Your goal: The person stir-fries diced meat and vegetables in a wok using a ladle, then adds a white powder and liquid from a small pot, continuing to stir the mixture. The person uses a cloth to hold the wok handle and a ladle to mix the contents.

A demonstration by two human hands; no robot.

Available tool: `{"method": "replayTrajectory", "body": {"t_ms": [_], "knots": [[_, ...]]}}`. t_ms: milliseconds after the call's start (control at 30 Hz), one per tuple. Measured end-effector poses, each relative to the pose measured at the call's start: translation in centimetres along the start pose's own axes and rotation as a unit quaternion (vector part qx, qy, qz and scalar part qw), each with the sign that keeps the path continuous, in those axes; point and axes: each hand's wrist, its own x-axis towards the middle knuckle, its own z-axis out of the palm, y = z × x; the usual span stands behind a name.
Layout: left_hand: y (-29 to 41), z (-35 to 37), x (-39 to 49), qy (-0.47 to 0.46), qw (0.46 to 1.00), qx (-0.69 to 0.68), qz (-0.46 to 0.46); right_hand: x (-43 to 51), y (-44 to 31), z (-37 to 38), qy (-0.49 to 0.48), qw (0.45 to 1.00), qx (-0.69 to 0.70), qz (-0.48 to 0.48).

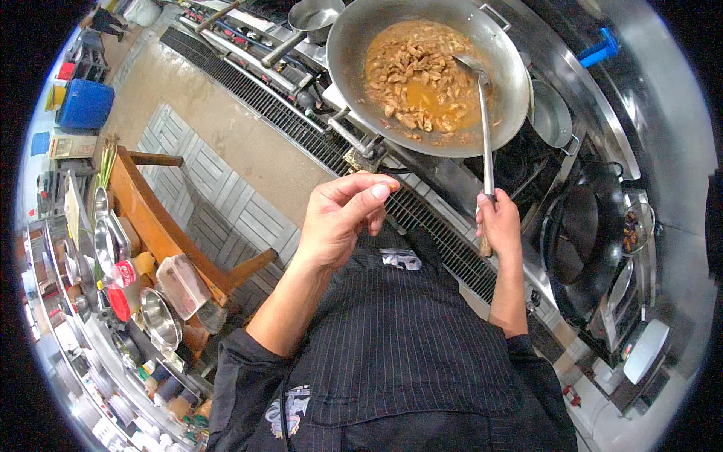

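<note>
A large metal wok (350, 85) stands on the stove, holding chopped meat pieces (421, 62) in an orange-brown sauce. My right hand (500, 220) grips the wooden handle of a long metal cooking ladle (486, 130), just outside the wok's near rim. The ladle's head rests among the meat at the wok's right side. In front of my apron (412, 339), my left hand (344, 220) is raised short of the wok. Its thumb and index finger pinch a tiny orange bit of food (393, 186), mostly hidden by the fingertips.
A saucepan (316, 17) sits left of the wok, and a metal pot (551, 116) to its right. Nearer on the right is a dark wok (604, 243). A floor grate (248, 104) runs along the stove. At left, a wooden table (164, 226) carries bowls and containers.
</note>
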Motion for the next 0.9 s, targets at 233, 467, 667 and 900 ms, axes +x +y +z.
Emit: {"method": "replayTrajectory", "body": {"t_ms": [233,467,667,900], "knots": [[-0.3,-0.9,-0.3,0.053,0.998,0.021,0.018,-0.1,-0.4,0.2,0.002,1.0,-0.001,-0.009],[-0.3,-1.4,-0.9,0.092,0.987,0.114,0.063,-0.5,-0.6,0.5,0.029,0.999,0.005,0.028],[-4.0,-3.0,-0.4,0.125,0.912,0.36,0.15,-4.3,-0.5,-0.4,-0.047,0.966,0.232,0.101],[-8.9,-6.6,0.8,0.113,0.854,0.5,0.09,-6.3,0.4,-3.6,-0.038,0.961,0.26,0.084]]}}
